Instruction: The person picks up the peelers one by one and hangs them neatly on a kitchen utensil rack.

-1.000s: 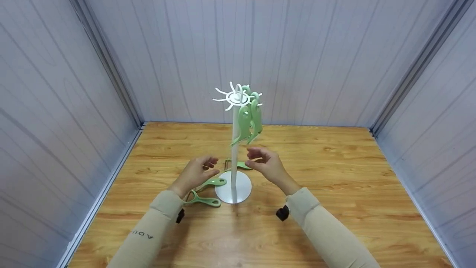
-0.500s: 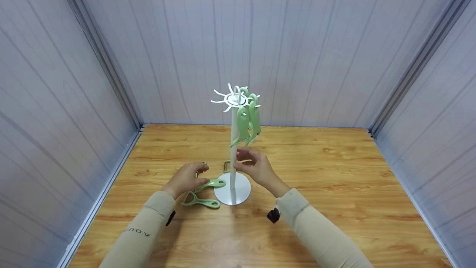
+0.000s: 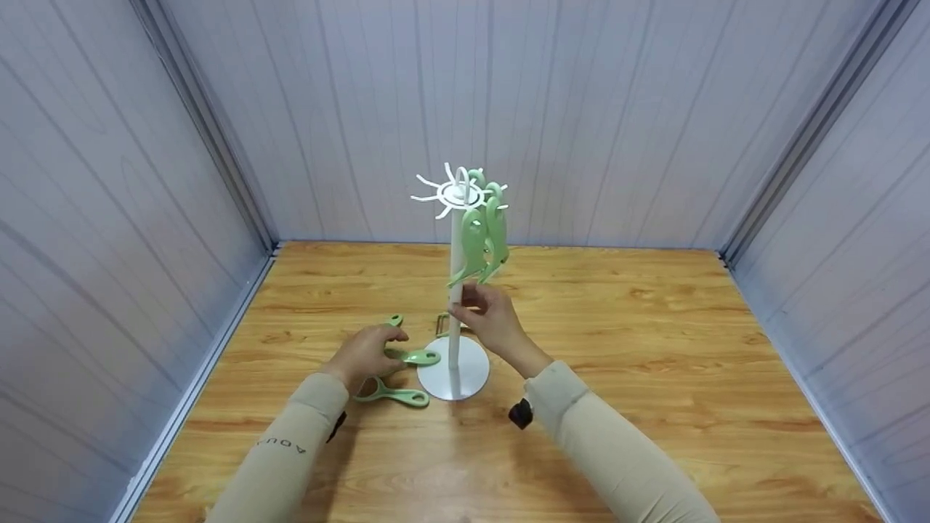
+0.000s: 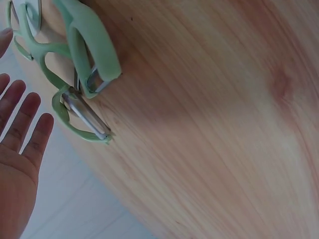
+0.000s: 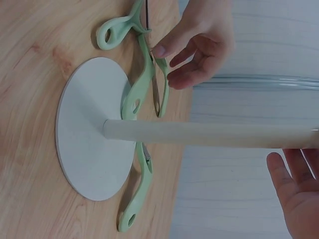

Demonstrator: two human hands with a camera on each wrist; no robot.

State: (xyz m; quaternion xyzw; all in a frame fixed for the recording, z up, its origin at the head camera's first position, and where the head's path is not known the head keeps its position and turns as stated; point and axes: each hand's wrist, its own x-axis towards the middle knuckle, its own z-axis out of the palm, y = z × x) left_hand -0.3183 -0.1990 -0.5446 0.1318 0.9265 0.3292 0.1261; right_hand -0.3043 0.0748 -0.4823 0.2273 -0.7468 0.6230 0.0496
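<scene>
My right hand [image 3: 490, 319] holds the pole of a white hook stand [image 3: 455, 254], thumb in front and fingers behind. In the right wrist view its fingers touch the pole [image 5: 214, 135] near the right edge. My left hand [image 3: 367, 352] is over the green peelers left of the stand, thumb and fingers apart. Under it lies a peeler [image 3: 423, 357] whose handle end reaches the stand's base. Closer to me is a second peeler [image 3: 407, 396]; farther back shows another's handle end [image 3: 394, 319]. Several green peelers [image 3: 474, 240] hang on the stand's right-side hooks.
Behind the pole lies another peeler [image 3: 442, 325], partly hidden. The round white base [image 3: 465, 381] stands on a wood-grain table [image 3: 617, 327]. Pale panel walls [image 3: 581, 109] rise at the back and both sides. The left-side hooks [image 3: 429, 189] carry no peelers.
My right hand has moved left from beside the stand onto its pole. My left hand has shifted slightly left and lower over the peelers. The hanging peelers remain on the hooks.
</scene>
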